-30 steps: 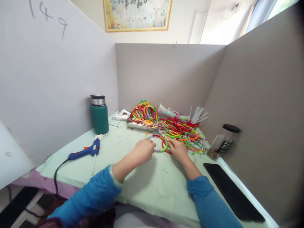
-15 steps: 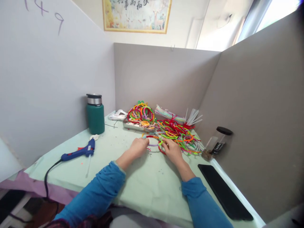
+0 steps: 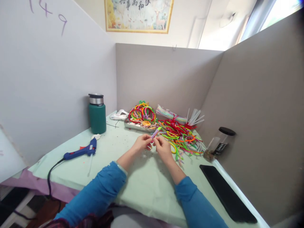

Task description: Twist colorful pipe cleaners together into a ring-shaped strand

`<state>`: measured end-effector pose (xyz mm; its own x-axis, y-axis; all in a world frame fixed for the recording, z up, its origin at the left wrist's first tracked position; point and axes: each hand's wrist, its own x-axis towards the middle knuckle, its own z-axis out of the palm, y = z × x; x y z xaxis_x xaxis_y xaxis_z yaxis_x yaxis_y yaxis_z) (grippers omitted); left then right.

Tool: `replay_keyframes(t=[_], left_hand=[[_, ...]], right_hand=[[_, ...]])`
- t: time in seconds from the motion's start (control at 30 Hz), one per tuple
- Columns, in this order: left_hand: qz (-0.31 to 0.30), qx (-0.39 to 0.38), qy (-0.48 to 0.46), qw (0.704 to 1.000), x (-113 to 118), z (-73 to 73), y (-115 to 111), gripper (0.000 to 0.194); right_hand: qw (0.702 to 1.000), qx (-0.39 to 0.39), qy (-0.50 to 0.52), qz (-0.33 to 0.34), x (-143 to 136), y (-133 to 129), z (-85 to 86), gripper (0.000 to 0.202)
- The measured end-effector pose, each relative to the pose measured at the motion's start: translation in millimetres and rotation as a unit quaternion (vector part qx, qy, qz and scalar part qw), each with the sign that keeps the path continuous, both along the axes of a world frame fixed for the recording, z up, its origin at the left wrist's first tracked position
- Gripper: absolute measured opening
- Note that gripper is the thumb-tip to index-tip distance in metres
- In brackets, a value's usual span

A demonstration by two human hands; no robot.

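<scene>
A fuzzy pipe-cleaner ring [image 3: 155, 132], lilac with a lime-green end, is held above the table's middle and seen nearly edge-on. My left hand [image 3: 142, 143] pinches it from the left side. On the other side, the closed fingers of my right hand [image 3: 163, 148] grip its lower part, close beside the left fingertips. Fingers hide much of the ring. Just beyond lies a heap of loose coloured pipe cleaners [image 3: 187, 136], a yellow loop of it near my right hand.
Finished-looking rings pile on a metal tray [image 3: 140, 128] at the back. On the left are a blue glue gun [image 3: 79, 152] and a green bottle [image 3: 97, 118]. A black slab [image 3: 228, 193] and a clear jar [image 3: 220, 142] stand at right, beside the grey partition [image 3: 256, 104].
Both hands have come closer together. The ring, earlier spread flat between them, is now raised and turned edge-on, its lilac and lime part pointing up and away.
</scene>
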<state>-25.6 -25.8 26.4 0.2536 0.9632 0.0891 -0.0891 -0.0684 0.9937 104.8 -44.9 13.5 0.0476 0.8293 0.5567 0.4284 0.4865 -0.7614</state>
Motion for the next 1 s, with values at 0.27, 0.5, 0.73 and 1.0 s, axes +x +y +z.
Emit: replay_keyframes(t=[0.27,0.5,0.73,1.0], left_hand=[[-0.026,-0.066,-0.071,0.995,-8.8,1.3,1.5,0.026],[-0.057,-0.128,-0.154,0.978,-9.2,4.3,1.8,0.013],[-0.128,-0.136,-0.169,0.968,-8.3,3.0,0.9,0.015],[-0.188,-0.113,-0.113,0.969,-8.6,2.0,-3.3,0.028]], right_hand=[[0.998,-0.021,0.053,-0.007,-3.8,1.6,0.3,0.027],[0.985,-0.084,0.148,0.033,2.3,3.4,-5.9,0.031],[0.966,-0.111,0.22,0.074,3.3,7.3,-8.3,0.029],[0.957,-0.112,0.246,0.101,7.4,11.7,-12.5,0.026]])
